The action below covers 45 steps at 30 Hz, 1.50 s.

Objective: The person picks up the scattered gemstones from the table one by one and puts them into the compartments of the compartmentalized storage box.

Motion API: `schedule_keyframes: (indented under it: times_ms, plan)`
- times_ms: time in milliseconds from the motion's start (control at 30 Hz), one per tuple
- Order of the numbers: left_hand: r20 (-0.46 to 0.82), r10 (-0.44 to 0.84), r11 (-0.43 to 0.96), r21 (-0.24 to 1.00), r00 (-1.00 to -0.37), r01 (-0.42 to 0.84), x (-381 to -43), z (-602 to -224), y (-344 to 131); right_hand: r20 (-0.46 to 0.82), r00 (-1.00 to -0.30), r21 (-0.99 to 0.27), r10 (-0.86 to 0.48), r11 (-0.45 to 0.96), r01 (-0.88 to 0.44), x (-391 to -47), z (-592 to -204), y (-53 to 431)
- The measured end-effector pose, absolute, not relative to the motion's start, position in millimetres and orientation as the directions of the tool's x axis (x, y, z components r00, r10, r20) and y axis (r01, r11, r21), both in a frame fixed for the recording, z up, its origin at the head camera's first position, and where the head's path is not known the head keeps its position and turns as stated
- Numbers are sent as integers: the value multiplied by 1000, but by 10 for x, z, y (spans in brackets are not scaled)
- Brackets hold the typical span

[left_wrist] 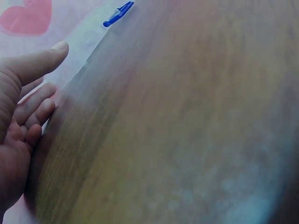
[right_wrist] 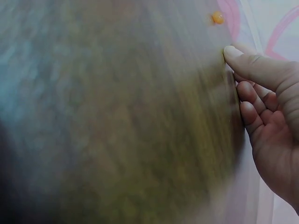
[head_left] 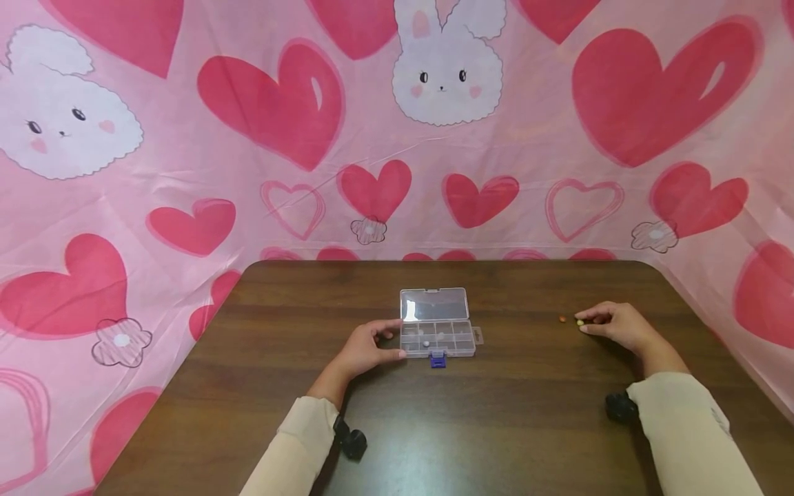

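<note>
A clear plastic compartment box (head_left: 437, 350) stands on the table with its transparent lid (head_left: 434, 305) raised at the back. A small whitish bead (head_left: 426, 343) lies in one of its front compartments. My left hand (head_left: 367, 350) holds the box's left end, index finger at the back corner and thumb at the front one. Off to the right, my right hand (head_left: 622, 326) pinches a small yellow bead (head_left: 579, 322) between thumb and index finger, close over the table. Just left of those fingertips lies an orange bead (head_left: 562, 319), also seen as an orange bead (right_wrist: 217, 17) in the right wrist view.
A blue latch (head_left: 438, 360) hangs from the box's front, and a clear hanger tab (head_left: 477, 335) juts from its right side. The brown wooden table (head_left: 496, 427) ends at the back against a pink curtain (head_left: 384, 138) with hearts and rabbits.
</note>
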<state>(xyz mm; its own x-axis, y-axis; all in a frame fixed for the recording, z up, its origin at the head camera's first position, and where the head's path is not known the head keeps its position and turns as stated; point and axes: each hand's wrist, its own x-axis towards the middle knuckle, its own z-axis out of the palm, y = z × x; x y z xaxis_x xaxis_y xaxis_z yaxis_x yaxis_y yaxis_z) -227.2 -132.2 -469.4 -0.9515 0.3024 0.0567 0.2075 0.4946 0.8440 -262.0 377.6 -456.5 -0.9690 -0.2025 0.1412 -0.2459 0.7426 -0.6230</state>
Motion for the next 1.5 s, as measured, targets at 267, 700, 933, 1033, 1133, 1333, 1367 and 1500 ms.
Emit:
schedule_keyframes:
  times_ms: [267, 700, 933, 1033, 1133, 1333, 1367, 1500]
  plan:
    - [58, 304, 496, 842, -951, 210, -2278, -4708, -1318, 132, -970, -612, -204, 753, -242, -2631, -4573, 3776]
    - [61, 302, 502, 839, -952, 212, -2275, -4698, -1315, 101, -980, -627, -173, 753, -197, -2611, -4517, 3745]
    - [61, 300, 502, 839, -952, 212, -2272, -4688, -1313, 92, -983, -639, -161, 747, -182, -2581, -4508, 3733]
    - [61, 299, 504, 837, -952, 212, -2274, -4688, -1314, 83, -985, -643, -154, 747, -171, -2570, -4501, 3724]
    - [63, 300, 507, 835, -952, 215, -2275, -4689, -1312, 77, -985, -644, -154, 747, -167, -2555, -4493, 3722]
    - [67, 304, 506, 834, -950, 220, -2273, -4692, -1312, 93, -982, -670, -166, 719, -185, -2524, -4469, 3703]
    - [66, 304, 505, 835, -950, 220, -2273, -4693, -1313, 95, -981, -673, -169, 715, -189, -2521, -4465, 3701]
    - [63, 305, 501, 838, -950, 216, -2274, -4692, -1317, 97, -981, -685, -165, 704, -187, -2500, -4447, 3684]
